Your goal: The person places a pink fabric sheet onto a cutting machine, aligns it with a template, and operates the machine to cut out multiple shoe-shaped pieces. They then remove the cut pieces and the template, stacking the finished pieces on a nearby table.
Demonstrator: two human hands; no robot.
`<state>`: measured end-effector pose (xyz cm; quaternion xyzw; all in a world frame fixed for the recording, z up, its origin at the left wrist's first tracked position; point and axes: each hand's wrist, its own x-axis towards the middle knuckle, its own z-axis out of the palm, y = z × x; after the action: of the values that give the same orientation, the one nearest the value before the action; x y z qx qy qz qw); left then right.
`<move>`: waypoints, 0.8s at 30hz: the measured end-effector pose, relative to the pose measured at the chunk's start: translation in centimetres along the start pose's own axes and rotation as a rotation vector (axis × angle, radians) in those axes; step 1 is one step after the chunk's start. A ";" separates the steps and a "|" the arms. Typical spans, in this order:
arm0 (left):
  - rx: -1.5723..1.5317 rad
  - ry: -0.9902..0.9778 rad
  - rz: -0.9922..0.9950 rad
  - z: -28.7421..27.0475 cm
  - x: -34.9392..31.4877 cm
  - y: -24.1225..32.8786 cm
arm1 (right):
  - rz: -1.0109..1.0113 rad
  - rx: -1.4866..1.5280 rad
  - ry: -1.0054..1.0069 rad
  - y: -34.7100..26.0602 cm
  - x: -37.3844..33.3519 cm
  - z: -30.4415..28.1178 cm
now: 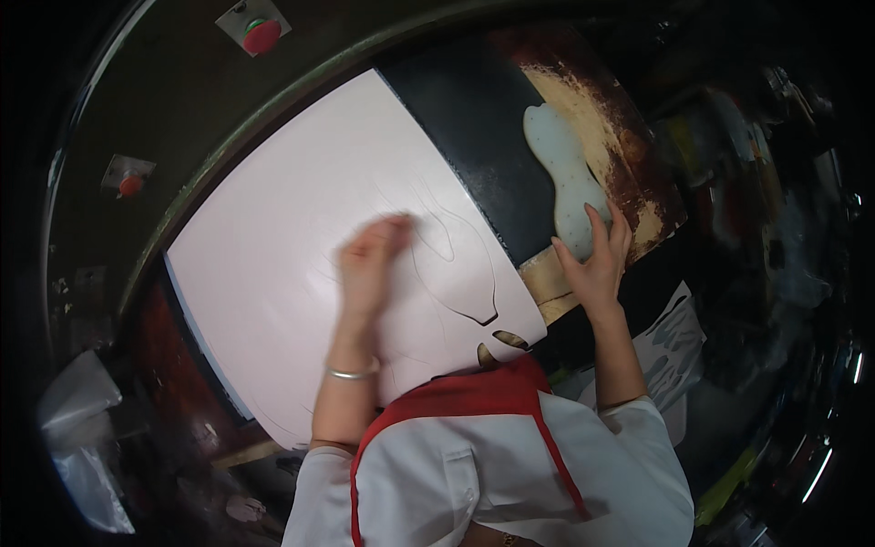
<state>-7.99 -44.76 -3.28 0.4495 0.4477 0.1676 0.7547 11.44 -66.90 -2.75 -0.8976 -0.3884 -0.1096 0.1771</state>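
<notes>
Right, my right hand is at the near end of the pale, speckled, sole-shaped piece, fingers spread wide, thumb at its left edge and a fingertip over its right side; how firmly they touch, I can't tell. That piece lies on the right, across the black surface and the worn brown board. Over to my left hand: it's a blur above the big pink sheet, fingers drawn together, and I can't tell whether they pinch anything. Just right of them, curved cut lines run through the sheet, with dark openings by its near right edge. Far left, a red button; near right, a pale sheet with cut-out shapes.
</notes>
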 end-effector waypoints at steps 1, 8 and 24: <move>0.032 0.250 0.234 -1.9 0.1 2.6 | -0.069 0.181 -0.070 -0.9 -0.2 0.1; 0.967 -0.203 0.776 -1.7 -4.3 -0.3 | -0.045 0.320 -0.389 -4.5 -2.9 3.0; 0.744 -0.434 0.622 5.2 -0.2 -7.8 | 0.379 1.854 -0.684 -2.6 -2.8 5.9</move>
<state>-5.00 -51.88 -8.60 0.8227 0.1561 0.1166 0.5340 7.96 -64.71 -8.46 -0.4358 -0.2013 0.5296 0.6994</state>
